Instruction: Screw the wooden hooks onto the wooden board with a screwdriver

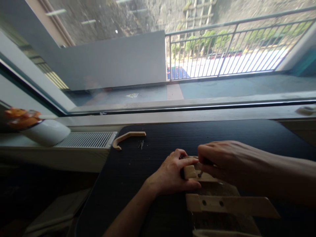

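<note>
From the head camera, the left hand [172, 174] clamps a small wooden block [190, 171] against the wooden assembly [222, 203] on the dark table [222, 135]. The right hand [222, 163] pinches what looks like a small screw or driver tip [200, 173] at the block, though it is too small to be sure. Doing this well would mean keeping the block pressed steady and the tip square to it. A curved wooden piece [128, 137] and loose nails [141, 144] lie well apart.
</note>
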A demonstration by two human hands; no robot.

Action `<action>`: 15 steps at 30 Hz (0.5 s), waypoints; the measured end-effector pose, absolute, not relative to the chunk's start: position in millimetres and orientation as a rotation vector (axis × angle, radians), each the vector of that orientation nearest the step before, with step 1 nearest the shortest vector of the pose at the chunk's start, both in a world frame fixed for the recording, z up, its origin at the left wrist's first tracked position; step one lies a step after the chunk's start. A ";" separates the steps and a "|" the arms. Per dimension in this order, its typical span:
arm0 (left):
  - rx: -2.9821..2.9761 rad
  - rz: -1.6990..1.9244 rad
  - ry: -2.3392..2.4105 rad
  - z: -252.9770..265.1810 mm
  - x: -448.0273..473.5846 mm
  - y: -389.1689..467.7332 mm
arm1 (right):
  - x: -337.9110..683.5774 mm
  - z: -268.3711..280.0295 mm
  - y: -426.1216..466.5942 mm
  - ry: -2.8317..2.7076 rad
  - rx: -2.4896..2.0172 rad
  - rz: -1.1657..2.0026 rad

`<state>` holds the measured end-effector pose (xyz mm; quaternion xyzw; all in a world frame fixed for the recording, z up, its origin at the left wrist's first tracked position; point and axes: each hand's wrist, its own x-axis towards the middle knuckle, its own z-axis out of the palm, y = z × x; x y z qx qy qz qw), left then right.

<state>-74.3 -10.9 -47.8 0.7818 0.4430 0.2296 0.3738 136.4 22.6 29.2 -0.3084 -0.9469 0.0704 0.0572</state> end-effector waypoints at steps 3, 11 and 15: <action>1.935 0.539 1.201 -33.8 -76.1 -12.6 | 136.0 35.7 24.6 -2.954 -0.979 0.229; 1.980 0.812 1.268 -17.4 -47.4 -25.7 | 115.6 70.2 7.2 -3.002 -1.138 0.317; 2.031 0.804 1.433 -22.5 -36.8 -24.8 | 123.6 83.9 8.0 -2.963 -1.040 0.385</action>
